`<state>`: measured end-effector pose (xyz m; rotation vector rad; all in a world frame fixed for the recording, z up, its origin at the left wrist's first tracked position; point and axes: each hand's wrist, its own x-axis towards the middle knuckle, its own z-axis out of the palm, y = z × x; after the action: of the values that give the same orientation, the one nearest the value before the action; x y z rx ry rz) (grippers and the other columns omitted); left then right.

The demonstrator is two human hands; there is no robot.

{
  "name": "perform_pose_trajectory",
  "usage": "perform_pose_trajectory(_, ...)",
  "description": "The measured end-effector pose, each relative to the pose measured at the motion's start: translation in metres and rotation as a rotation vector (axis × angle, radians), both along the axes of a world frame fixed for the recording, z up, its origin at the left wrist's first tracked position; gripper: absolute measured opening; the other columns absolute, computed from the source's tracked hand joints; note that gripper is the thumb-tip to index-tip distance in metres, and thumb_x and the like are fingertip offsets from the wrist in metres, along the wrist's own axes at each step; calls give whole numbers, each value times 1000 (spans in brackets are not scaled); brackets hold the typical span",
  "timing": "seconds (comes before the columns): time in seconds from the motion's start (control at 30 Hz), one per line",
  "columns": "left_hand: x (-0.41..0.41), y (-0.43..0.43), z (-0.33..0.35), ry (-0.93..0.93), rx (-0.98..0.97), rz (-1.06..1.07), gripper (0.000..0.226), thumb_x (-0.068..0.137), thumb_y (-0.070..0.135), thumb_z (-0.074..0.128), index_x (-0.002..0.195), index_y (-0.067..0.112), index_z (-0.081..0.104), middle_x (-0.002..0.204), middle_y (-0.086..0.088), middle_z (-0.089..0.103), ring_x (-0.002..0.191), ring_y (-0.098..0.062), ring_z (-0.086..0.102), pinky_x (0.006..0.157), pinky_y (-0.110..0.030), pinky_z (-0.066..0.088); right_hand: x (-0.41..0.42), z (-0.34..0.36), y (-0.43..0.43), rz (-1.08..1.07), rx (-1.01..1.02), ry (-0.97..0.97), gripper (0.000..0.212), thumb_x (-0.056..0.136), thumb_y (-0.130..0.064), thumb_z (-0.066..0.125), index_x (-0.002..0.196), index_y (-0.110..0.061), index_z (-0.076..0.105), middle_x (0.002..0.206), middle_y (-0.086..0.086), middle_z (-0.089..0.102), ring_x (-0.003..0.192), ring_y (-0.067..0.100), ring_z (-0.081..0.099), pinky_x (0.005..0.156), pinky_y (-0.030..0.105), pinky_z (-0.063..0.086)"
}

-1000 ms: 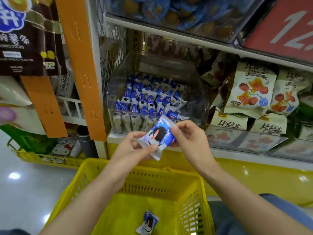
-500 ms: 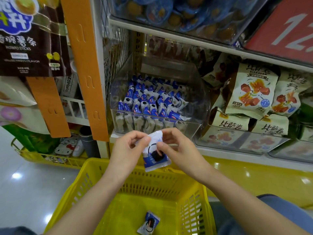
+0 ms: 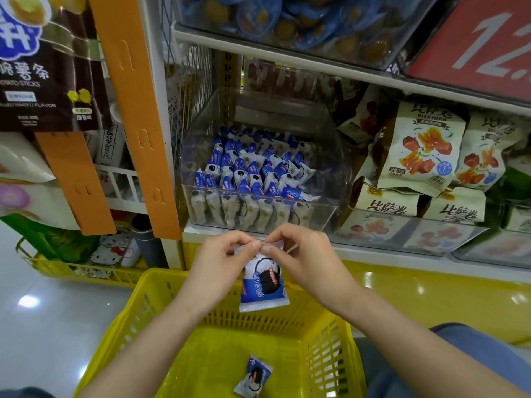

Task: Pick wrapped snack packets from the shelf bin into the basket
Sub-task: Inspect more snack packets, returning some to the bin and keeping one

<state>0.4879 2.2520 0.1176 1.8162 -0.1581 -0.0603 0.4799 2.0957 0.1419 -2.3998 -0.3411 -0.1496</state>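
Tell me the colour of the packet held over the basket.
The packet is blue and white; head view.

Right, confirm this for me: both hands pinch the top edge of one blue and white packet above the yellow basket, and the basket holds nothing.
Wrong on the basket: the head view shows one loose packet lying on the floor of the yellow basket. The rest holds: the left hand and right hand pinch the top edge of the held packet above it.

Blue-white packet [image 3: 263, 280], dark cookie print; yellow lattice basket [image 3: 321, 334]; orange strip [image 3: 135, 110].
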Motion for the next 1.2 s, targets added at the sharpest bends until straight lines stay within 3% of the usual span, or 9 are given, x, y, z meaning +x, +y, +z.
perform_pose_trajectory(0.17,0,-2,3,85,-79,-20,13,89,22,57,84,17,68,80,-3,73,83,-17,68,80,-37,53,-3,3,0,6,-120,-160,7,87,-35,59,88,-28,61,77,-17,58,74,4,57,64,24,51)
perform_pose_trajectory(0.33,1,-1,4,-45,-17,117,14,88,11,59,89,26,57,92,5,65,86,-9,63,75,-19,50,4,6,-6,-135,166,-172,8,89,-21,59,83,-25,57,76,-15,58,75,-5,56,66,10,45)
perform_pose_trajectory(0.4,1,1,5,-107,69,135,15,89,12,58,85,26,57,88,5,63,81,-8,59,67,-11,44,6,7,-8,-200,300,-169,13,91,-20,57,81,-28,53,76,-14,58,73,-4,58,66,14,48)
perform_pose_trajectory(0.6,-2,1,7,12,98,122,25,97,33,38,88,31,61,89,6,58,84,-7,53,72,-24,40,3,8,-5,-185,381,-286,16,92,-22,54,85,-36,49,86,-13,60,82,0,58,67,13,48)
perform_pose_trajectory(0.73,1,-2,18,330,-346,75,40,95,43,30,94,21,64,90,-1,70,84,-16,64,76,-27,49,-2,6,-4,109,87,-341,6,90,-13,55,90,-11,60,97,3,61,92,11,58,80,28,49)
perform_pose_trajectory(0.83,-1,1,18,327,-457,46,36,90,40,47,106,14,65,98,-4,72,96,-19,65,90,-42,49,-6,2,-1,247,-242,-433,19,89,-22,52,89,-7,64,102,6,62,97,19,57,75,32,50)
perform_pose_trajectory(0.9,-3,2,17,266,-436,87,25,88,27,55,107,14,65,101,-3,71,101,-20,63,98,-50,44,-5,1,1,270,-313,-457,16,88,-22,57,92,-9,66,102,5,62,96,20,57,76,29,49)
perform_pose_trajectory(1.07,-3,1,20,171,-358,100,22,92,19,53,111,23,63,102,4,71,102,-14,63,99,-44,44,-4,0,6,21,161,-121,16,93,-26,51,108,-24,53,102,-9,57,93,-2,54,81,9,42)
perform_pose_trajectory(1.2,-5,1,20,156,-326,30,23,90,25,56,111,26,64,107,1,69,106,-19,61,98,-48,44,1,1,8,-76,570,279,20,93,-26,50,112,-33,47,105,-4,64,81,-4,62,67,13,49)
